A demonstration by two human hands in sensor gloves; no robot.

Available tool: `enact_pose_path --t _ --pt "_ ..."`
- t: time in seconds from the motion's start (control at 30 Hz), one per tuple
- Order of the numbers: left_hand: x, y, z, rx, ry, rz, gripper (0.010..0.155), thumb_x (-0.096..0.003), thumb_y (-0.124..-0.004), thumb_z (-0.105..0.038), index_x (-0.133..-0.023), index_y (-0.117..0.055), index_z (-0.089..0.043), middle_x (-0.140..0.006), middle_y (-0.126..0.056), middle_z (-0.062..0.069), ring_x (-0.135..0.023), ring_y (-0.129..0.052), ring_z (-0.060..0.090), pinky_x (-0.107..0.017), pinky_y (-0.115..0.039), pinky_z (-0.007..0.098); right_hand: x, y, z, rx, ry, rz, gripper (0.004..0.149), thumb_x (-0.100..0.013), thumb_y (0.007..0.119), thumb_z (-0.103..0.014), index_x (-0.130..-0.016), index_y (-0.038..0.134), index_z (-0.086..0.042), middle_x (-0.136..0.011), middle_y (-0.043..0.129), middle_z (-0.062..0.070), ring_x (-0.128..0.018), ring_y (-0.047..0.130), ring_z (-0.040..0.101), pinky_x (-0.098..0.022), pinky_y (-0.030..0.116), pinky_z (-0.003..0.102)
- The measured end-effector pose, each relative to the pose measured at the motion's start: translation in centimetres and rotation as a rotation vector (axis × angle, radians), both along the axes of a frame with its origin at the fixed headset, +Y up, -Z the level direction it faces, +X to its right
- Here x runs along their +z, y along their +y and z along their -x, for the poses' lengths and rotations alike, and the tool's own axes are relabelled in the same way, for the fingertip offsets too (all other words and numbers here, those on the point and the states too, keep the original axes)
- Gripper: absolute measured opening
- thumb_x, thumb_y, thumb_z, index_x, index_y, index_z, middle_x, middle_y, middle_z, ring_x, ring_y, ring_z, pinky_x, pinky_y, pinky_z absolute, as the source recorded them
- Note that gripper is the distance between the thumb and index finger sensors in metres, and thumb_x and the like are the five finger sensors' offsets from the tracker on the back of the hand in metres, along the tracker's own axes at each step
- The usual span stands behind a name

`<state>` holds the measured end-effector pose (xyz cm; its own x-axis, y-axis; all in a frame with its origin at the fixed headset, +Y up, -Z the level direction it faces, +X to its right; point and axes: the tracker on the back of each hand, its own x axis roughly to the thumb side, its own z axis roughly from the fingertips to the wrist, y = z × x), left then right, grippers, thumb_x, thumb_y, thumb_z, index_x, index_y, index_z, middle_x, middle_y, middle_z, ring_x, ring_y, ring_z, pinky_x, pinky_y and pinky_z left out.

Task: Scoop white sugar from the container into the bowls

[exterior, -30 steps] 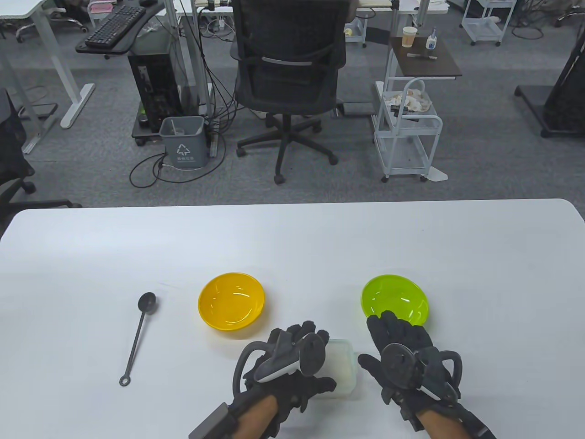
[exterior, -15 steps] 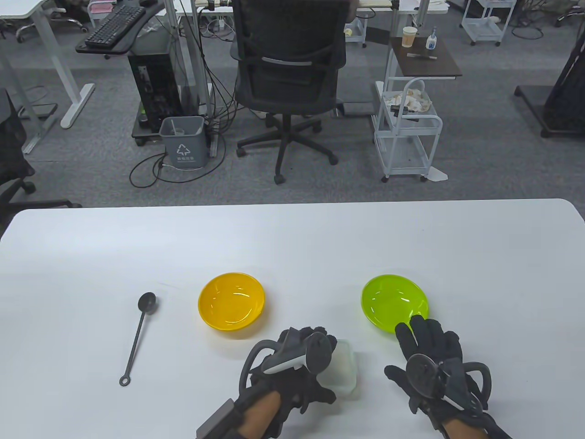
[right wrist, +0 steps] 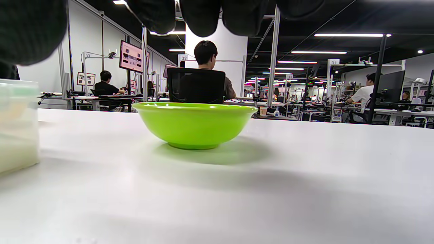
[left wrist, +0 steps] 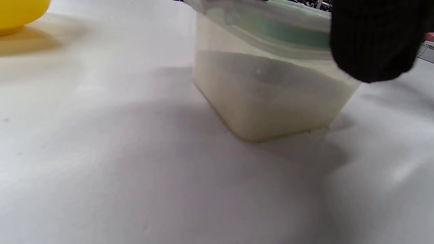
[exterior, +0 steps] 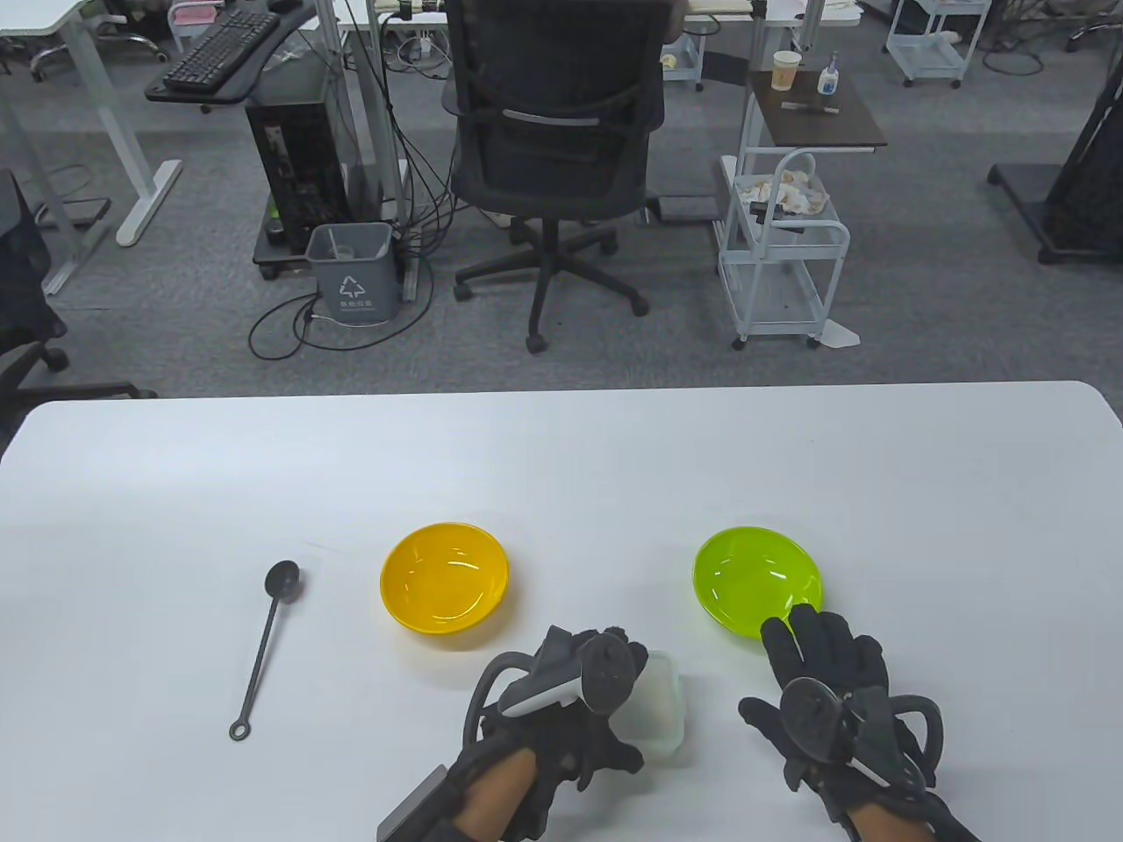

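We curl our left hand [exterior: 561, 702] with the fingers bent down and the thumb [left wrist: 373, 40] hanging at the near side, the tracker riding on its back. Our right hand [exterior: 833, 702] lies flat, palm down, fingers [exterior: 811, 636] stretched forward and thumb spread to the left.

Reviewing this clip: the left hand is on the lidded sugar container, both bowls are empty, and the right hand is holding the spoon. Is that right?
Not quite. The right hand holds nothing; it rests open on the table just near the green bowl. The spoon lies untouched left of the yellow bowl, as the table view shows. The left hand on the lidded sugar container and the empty bowls are correct.
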<state>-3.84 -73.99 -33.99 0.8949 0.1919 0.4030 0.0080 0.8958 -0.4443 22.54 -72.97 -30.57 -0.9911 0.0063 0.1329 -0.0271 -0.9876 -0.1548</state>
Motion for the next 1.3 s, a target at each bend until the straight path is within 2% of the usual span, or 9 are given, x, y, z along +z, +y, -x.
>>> enact_pose_path --t 0.23,0.5,0.67,0.87,1.07,1.3 --pt "0.0 0.1 0.1 0.007 0.003 -0.016 0.105 -0.032 -0.088 -0.068 -0.114 -0.027 -0.042 -0.127 -0.017 -0.011 -0.125 -0.03 0.025 -0.089 -0.025 0.057 0.0 0.1 0.0 -0.012 0.001 -0.012 0.084 -0.041 0.073 -0.069 -0.11 0.04 -0.034 -0.12 0.034 0.01 -0.113 0.043 0.039 -0.079 0.042 0.061" --pt "0.2 1.6 1.2 0.041 -0.015 -0.079 0.105 -0.0315 -0.087 -0.068 -0.114 -0.029 -0.04 -0.126 -0.021 -0.007 -0.123 -0.033 0.028 -0.088 -0.026 0.058 0.1 0.1 0.0 -0.017 -0.001 -0.013 0.084 -0.041 0.073 -0.069 -0.11 0.04 -0.034 -0.12 0.035 0.01 -0.112 0.044 0.039 -0.079 0.042 0.061" --pt "0.5 2.7 3.1 0.042 -0.031 -0.133 0.105 -0.0313 -0.087 -0.068 -0.114 -0.031 -0.037 -0.125 -0.022 -0.004 -0.121 -0.035 0.031 -0.086 -0.029 0.059 0.2 0.1 -0.1 -0.016 0.004 -0.017 0.084 -0.041 0.073 -0.069 -0.109 0.041 -0.034 -0.119 0.035 0.01 -0.112 0.044 0.039 -0.079 0.042 0.061" --pt "0.5 3.3 7.0 0.031 0.034 -0.156 0.104 -0.0314 -0.086 -0.068 -0.114 -0.031 -0.037 -0.125 -0.022 -0.004 -0.121 -0.035 0.032 -0.086 -0.028 0.059 0.2 0.1 -0.2 -0.024 0.0 -0.011 0.083 -0.041 0.073 -0.068 -0.109 0.041 -0.034 -0.119 0.036 0.01 -0.112 0.045 0.039 -0.079 0.043 0.061" --pt "0.9 2.3 10.9 0.003 0.078 -0.139 0.103 -0.0316 -0.086 -0.068 -0.114 -0.032 -0.038 -0.125 -0.022 -0.003 -0.121 -0.035 0.032 -0.086 -0.028 0.059 0.2 0.1 -0.1 -0.023 0.003 -0.014 0.083 -0.041 0.073 -0.069 -0.109 0.042 -0.034 -0.119 0.036 0.01 -0.112 0.045 0.039 -0.079 0.043 0.061" --pt "0.9 -0.3 14.6 -0.04 0.142 -0.111 0.103 -0.0313 -0.086 -0.068 -0.114 -0.033 -0.038 -0.125 -0.023 -0.003 -0.12 -0.036 0.032 -0.086 -0.029 0.059 0.3 0.1 -0.1 -0.026 0.005 -0.013 0.084 -0.041 0.073 -0.069 -0.109 0.042 -0.033 -0.119 0.037 0.01 -0.112 0.045 0.039 -0.078 0.043 0.061"
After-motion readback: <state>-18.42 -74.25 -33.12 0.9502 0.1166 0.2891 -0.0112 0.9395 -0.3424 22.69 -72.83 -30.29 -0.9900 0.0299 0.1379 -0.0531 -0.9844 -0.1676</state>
